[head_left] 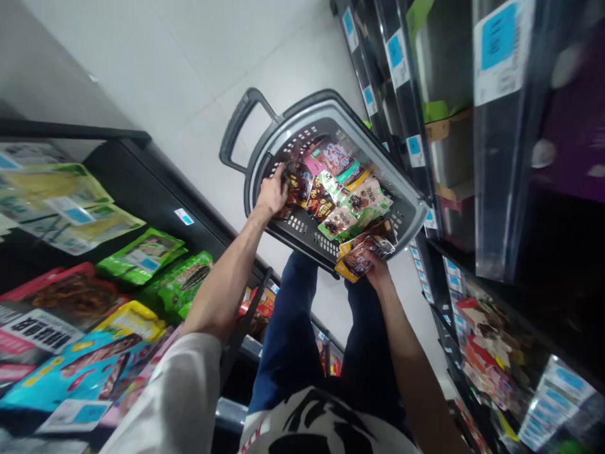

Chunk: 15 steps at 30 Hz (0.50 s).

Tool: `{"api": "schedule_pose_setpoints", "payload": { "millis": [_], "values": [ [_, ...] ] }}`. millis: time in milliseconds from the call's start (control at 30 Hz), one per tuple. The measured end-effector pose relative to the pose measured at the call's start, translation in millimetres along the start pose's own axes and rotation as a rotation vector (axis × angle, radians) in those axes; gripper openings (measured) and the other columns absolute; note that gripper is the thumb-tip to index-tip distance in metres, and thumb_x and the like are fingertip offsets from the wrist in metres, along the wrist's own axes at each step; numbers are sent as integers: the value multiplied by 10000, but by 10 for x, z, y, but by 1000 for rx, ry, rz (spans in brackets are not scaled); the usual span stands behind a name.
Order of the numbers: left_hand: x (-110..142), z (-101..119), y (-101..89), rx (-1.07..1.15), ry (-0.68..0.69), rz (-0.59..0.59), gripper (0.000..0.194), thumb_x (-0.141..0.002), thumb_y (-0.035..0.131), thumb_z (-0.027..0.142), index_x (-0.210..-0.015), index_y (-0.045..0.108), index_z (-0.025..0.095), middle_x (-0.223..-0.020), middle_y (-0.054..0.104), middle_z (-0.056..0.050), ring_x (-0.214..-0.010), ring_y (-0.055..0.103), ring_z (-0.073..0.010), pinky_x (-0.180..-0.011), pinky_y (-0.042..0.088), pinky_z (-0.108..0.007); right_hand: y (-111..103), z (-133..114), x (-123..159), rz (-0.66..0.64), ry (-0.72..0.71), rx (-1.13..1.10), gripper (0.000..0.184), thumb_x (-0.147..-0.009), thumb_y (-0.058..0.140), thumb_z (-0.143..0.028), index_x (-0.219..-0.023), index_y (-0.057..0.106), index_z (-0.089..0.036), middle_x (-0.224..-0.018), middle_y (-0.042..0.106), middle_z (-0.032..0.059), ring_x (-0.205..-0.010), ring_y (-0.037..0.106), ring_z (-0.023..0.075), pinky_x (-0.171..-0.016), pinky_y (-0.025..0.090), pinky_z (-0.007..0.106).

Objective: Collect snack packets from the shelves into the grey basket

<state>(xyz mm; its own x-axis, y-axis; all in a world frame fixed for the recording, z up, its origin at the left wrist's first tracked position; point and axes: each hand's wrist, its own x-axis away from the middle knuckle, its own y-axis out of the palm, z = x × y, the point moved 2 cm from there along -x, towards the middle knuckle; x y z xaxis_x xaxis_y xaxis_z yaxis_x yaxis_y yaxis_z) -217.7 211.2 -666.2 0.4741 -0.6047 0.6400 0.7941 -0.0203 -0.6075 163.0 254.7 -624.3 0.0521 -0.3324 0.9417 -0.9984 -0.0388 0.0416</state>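
Below me is a grey shopping basket (pixel 305 243) with a light grey rim, holding several snack packets. My left hand (pixel 274 192) reaches over its left side, fingers curled at a dark red-brown snack packet (pixel 297 186); the fingertips are partly hidden. At the basket's near right edge, my right hand (pixel 377 268) is closed on yellow-and-brown snack packets (pixel 362 255), which overlap so I cannot tell how many. Between my hands lie green-and-white packets (pixel 340 221). Farther in sits a pink-topped packet (pixel 331 157).
The basket's handle (pixel 239 129) sticks out at the far left. A shelf on the left bears green packets (pixel 142 257) and a blue packet (pixel 78 366). Tall dark shelves with price tags (pixel 501 50) rise close on the right. Pale floor tiles (pixel 198 57) stretch ahead.
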Motion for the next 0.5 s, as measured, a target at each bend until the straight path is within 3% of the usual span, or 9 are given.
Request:
{"api": "schedule_pose_setpoints", "payload": {
  "millis": [133,200,333,500],
  "values": [
    [604,336,-450,126,-3,100,490,-1053,496,413,-1402,542,72,-1228,731,-150,-1155,690,-279,-1101,500,-448,100,-185,556,-101,75,21,528,-477,925,-302,-950,696,-241,-931,795,2,-913,755,249,-921,605,428],
    [1034,582,-710,365,-22,117,533,-1013,505,566,-1250,628,106,-1146,755,-155,-1059,724,-274,-999,576,-423,190,-378,927,-189,70,59,518,-489,916,-312,-955,699,-244,-928,796,10,-936,758,267,-940,593,448],
    [2101,1223,-1259,890,-95,-11,660,-819,683,705,-1139,648,128,-1104,767,-163,-983,744,-294,-913,613,-443,446,-921,1795,-373,-21,108,445,-522,890,-322,-918,700,-251,-886,789,11,-989,755,283,-951,583,450],
    [3523,2035,-1814,1023,-63,-236,668,-754,780,657,-1148,647,135,-1123,772,-158,-985,746,-312,-919,612,-464,700,-1590,2984,-581,-125,182,369,-488,883,-333,-798,706,-238,-743,770,5,-682,736,236,-720,625,381]
  ]
}}
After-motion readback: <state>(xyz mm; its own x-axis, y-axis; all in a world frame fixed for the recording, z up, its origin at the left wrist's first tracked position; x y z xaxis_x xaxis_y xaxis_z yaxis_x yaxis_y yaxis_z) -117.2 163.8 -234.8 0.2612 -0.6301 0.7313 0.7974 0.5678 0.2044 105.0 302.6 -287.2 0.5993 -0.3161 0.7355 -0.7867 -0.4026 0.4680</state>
